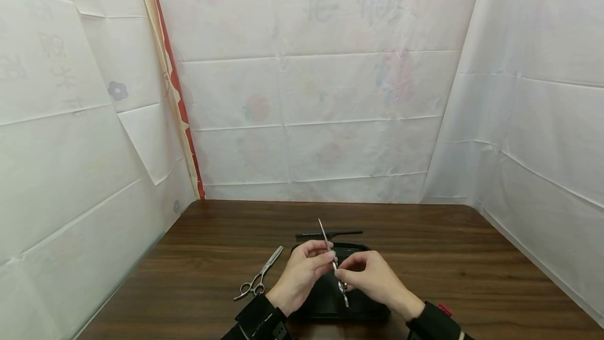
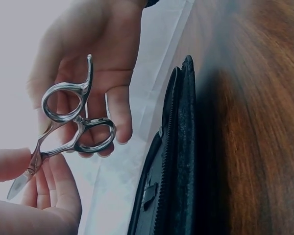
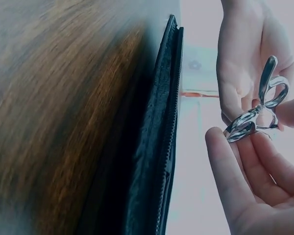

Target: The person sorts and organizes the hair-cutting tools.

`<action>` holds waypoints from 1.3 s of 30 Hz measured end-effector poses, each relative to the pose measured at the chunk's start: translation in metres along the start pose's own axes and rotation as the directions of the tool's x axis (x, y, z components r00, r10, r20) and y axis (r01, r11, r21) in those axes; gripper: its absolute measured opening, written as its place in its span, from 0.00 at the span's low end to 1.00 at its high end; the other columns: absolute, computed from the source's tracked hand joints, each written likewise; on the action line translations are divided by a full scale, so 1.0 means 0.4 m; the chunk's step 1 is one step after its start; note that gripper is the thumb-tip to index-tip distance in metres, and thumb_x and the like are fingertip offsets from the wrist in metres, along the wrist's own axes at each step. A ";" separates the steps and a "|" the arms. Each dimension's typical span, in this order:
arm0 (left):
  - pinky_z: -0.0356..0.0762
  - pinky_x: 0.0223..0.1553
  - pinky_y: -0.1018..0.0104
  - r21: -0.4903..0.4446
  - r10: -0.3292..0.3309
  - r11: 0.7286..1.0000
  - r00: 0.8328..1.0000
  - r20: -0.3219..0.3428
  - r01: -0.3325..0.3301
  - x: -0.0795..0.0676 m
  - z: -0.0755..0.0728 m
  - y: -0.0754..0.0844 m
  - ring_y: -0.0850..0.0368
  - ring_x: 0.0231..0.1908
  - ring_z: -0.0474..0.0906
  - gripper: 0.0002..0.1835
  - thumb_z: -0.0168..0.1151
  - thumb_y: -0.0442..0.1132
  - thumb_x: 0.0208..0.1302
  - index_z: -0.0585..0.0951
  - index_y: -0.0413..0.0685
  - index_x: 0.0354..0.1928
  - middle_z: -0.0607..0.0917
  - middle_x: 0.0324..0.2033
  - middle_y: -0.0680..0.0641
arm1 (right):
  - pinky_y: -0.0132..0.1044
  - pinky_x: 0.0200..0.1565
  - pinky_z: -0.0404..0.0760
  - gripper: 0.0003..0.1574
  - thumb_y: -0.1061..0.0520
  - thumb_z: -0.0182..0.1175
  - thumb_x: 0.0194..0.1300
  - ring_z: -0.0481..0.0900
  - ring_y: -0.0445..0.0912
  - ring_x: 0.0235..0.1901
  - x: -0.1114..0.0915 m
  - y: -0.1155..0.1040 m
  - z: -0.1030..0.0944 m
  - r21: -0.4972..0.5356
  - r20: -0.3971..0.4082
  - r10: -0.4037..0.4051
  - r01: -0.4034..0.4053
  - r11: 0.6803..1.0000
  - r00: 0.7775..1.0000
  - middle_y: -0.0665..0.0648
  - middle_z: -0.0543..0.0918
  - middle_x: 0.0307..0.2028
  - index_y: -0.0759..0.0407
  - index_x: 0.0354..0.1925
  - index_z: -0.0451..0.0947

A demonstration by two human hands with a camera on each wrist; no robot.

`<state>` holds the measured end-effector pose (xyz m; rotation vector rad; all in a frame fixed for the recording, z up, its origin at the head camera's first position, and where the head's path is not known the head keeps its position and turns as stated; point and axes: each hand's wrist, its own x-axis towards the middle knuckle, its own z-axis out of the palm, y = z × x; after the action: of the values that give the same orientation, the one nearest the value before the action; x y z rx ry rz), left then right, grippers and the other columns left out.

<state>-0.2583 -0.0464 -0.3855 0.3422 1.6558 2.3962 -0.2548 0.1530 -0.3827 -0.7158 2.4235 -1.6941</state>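
A pair of silver hairdressing scissors (image 1: 342,293) is held up over a black zippered case (image 1: 325,306), blades pointing away in the head view. My left hand (image 1: 303,272) pinches the scissors around the blades near the pivot, between thumb and fingers. The finger rings (image 2: 95,134) and a curved finger rest show plainly in the left wrist view. At the handle end, my right hand (image 1: 373,278) holds the scissors with its thumb on a ring and its fingers (image 3: 220,152) close beneath.
A second pair of silver scissors (image 1: 258,278) lies on the wooden table (image 1: 189,266) left of the case. Behind the case lies a black comb (image 1: 311,236) with a thin tail. White printed sheets (image 1: 306,88) hang around the back and both sides.
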 end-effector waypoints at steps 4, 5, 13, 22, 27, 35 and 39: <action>0.80 0.49 0.66 -0.016 0.010 1.000 1.000 -0.011 -0.011 -0.002 0.003 0.000 0.57 0.42 0.77 0.18 0.63 0.31 0.71 0.73 0.29 0.58 0.78 0.45 0.44 | 0.43 0.36 0.87 0.14 0.57 0.65 0.69 0.85 0.48 0.32 0.002 0.002 0.004 0.031 0.009 0.012 -0.012 0.999 1.000 0.57 0.86 0.34 0.69 0.43 0.85; 0.80 0.49 0.66 -0.018 0.012 1.000 1.000 -0.014 -0.013 -0.002 0.003 0.000 0.57 0.42 0.77 0.18 0.62 0.30 0.71 0.73 0.29 0.58 0.78 0.45 0.44 | 0.42 0.36 0.87 0.14 0.57 0.65 0.69 0.85 0.48 0.32 0.002 0.003 0.005 0.037 0.009 0.014 -0.014 0.999 1.000 0.57 0.86 0.34 0.69 0.43 0.85; 0.80 0.49 0.65 -0.004 0.020 1.000 1.000 -0.018 -0.020 -0.002 0.002 0.000 0.58 0.43 0.77 0.17 0.62 0.30 0.71 0.74 0.29 0.57 0.78 0.44 0.44 | 0.40 0.36 0.87 0.14 0.57 0.65 0.69 0.84 0.47 0.34 0.001 -0.005 0.013 0.042 0.004 0.017 -0.017 0.999 1.000 0.56 0.85 0.34 0.70 0.42 0.84; 0.81 0.48 0.65 0.018 0.030 0.999 0.999 -0.014 -0.030 -0.001 -0.001 0.002 0.57 0.42 0.78 0.17 0.63 0.31 0.70 0.75 0.30 0.57 0.78 0.44 0.44 | 0.40 0.37 0.87 0.14 0.56 0.65 0.70 0.86 0.51 0.36 -0.002 -0.012 0.004 0.025 0.025 -0.004 0.004 1.000 1.000 0.57 0.86 0.37 0.69 0.44 0.84; 0.81 0.49 0.65 0.039 0.038 0.999 0.999 -0.006 -0.038 0.000 -0.006 0.002 0.57 0.43 0.78 0.17 0.63 0.31 0.70 0.76 0.30 0.56 0.79 0.46 0.42 | 0.39 0.40 0.85 0.15 0.54 0.65 0.71 0.85 0.51 0.39 -0.004 -0.008 -0.011 -0.068 0.023 -0.029 0.030 0.997 0.999 0.55 0.86 0.41 0.65 0.48 0.83; 0.81 0.49 0.64 0.071 0.040 0.997 0.999 -0.005 -0.039 0.002 -0.009 0.002 0.57 0.43 0.79 0.16 0.64 0.32 0.70 0.76 0.30 0.56 0.79 0.47 0.43 | 0.35 0.46 0.80 0.20 0.50 0.65 0.71 0.83 0.47 0.45 -0.003 0.008 -0.038 -0.235 -0.019 -0.051 0.045 0.971 0.998 0.57 0.85 0.46 0.64 0.52 0.82; 0.81 0.47 0.65 0.074 0.043 0.996 0.999 -0.005 -0.042 0.004 -0.009 0.001 0.57 0.43 0.79 0.18 0.64 0.32 0.70 0.76 0.29 0.57 0.80 0.47 0.43 | 0.34 0.45 0.81 0.21 0.51 0.66 0.70 0.83 0.49 0.46 -0.002 0.020 -0.051 -0.264 -0.031 -0.060 0.050 0.963 0.998 0.60 0.85 0.48 0.64 0.53 0.82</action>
<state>-0.2609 -0.0495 -0.3862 0.3861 1.7609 2.3729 -0.2634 0.1731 -0.3823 -0.7945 2.7124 -1.4293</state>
